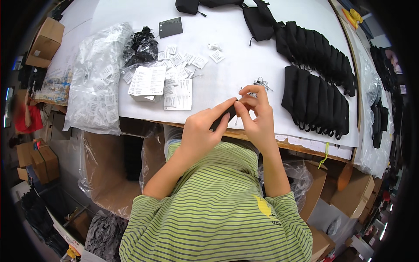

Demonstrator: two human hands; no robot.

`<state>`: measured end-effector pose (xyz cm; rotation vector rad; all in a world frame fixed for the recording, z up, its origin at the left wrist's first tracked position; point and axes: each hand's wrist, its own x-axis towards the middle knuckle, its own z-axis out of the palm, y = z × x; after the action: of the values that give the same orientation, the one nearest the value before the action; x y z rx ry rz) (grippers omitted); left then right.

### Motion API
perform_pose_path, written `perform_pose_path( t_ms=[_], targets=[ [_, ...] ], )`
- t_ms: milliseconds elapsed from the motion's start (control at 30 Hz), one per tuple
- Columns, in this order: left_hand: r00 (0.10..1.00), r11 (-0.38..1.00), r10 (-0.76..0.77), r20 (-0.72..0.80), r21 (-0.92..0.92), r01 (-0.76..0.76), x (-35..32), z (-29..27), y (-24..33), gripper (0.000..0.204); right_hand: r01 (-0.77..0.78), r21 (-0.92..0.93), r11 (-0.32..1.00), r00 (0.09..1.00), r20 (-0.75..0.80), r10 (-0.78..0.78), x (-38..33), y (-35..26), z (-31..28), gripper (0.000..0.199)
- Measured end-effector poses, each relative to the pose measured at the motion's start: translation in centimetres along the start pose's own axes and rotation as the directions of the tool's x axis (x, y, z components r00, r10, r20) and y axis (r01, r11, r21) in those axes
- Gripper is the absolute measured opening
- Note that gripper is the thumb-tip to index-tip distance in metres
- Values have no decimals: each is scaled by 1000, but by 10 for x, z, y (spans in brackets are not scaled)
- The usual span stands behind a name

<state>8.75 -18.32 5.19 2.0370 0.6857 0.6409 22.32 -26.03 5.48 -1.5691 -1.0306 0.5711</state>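
Black fabric piece [231,112], clamped in left hand [202,125], appears unfinished; right hand [257,118] at its tip, grip unclear. Rowed black pouches [313,99] near table's [235,65] right edge look done; loose tags [175,60] remain.

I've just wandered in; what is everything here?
Table: one, white, centre
Held item: one, black, near table edge
Thin cords: one tangle, dark, beyond held item
Pouch-like items: many, black, right, far edge
Tag bag: one, clear, table's left
Wrapped bundle: one, black, beside that bag
Printed cards: several, white, left of centre
Loose tags: many, white, around cards
Small card: one, dark, beyond tags
Boxes: several, brown, around table
Co-worker: one, red clothing, far left
Shirt: one, striped green, on person
Left hand: one, bare, gripping held item
Right hand: one, bare, at item's end
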Motion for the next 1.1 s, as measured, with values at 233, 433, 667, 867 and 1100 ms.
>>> perform_pose_path(
  t_ms=[233, 433, 667, 867, 1100],
  targets=[
    [996, 995, 86, 28, -52, -85, 0, -1, -7, 38, -341, 215, 915, 940, 105, 326, 3, 0, -13, 15],
    [945, 800, -175, 276, -520, 300, 8, -14, -1, 26, -328, 175, 928, 944, 82, 319, 1, 5, -15, 15],
    [948, 746, -77, 310, -613, 261, 13, -4, -19, 6, -470, 361, 805, 859, 397, 324, 4, 12, -15, 18],
    [988, 730, -38, 147, -671, 128, 58, 3, -32, 6, -421, 462, 780, 897, 339, 284, 15, 9, -27, 15],
    [983, 966, 48, -177, 257, 0, 256, -17, -156, 39, -469, 455, 757, 883, 239, 404, 17, 22, -60, 14]
  ],
)
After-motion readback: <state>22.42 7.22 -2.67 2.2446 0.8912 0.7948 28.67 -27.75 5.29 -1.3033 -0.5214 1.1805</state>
